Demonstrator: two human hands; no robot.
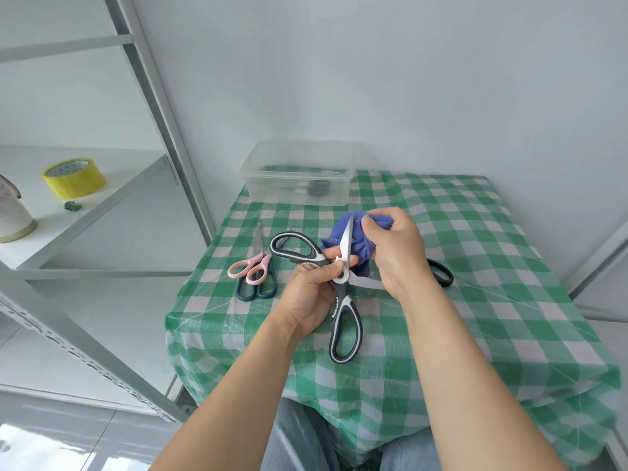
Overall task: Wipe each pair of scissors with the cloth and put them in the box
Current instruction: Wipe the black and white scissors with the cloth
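1. My left hand [307, 294] is gripping a big pair of kitchen scissors [339, 283] near the pivot, fingers curled tight around the black-and-white rubbery handles, which have long oval loops and a toothed notch inside.
2. The scissors are standing wide open: one smooth steel blade is pointing up and away from me, the other is running right, under my right hand [397, 253].
3. My right hand is bunching a soft, crumpled blue cloth [343, 232], fingers pinching it together against the upright blade.
4. The table [509, 300] is wearing a green-and-white checked cover, thin and slightly glossy, with creases showing near the corners where it is draping over the edges.
5. To the left of my hands, a pink-handled pair [251, 263] is lying across a dark teal-handled pair [258, 290], both closed, blades pointing away from me, close to the table's left edge.
6. A black oval handle [441, 271] of another pair is peeking out just behind my right wrist.
7. The box [297, 171] is sitting at the far left corner of the table: clear plastic, rectangular with rounded corners, no lid on it, something dark lying inside that I cannot make out.
8. The right half of the table is lying open, and so is the near strip in front of my lap.
9. A grey metal shelf [102, 198] is standing close on the left, carrying a roll of yellow tape [73, 178].
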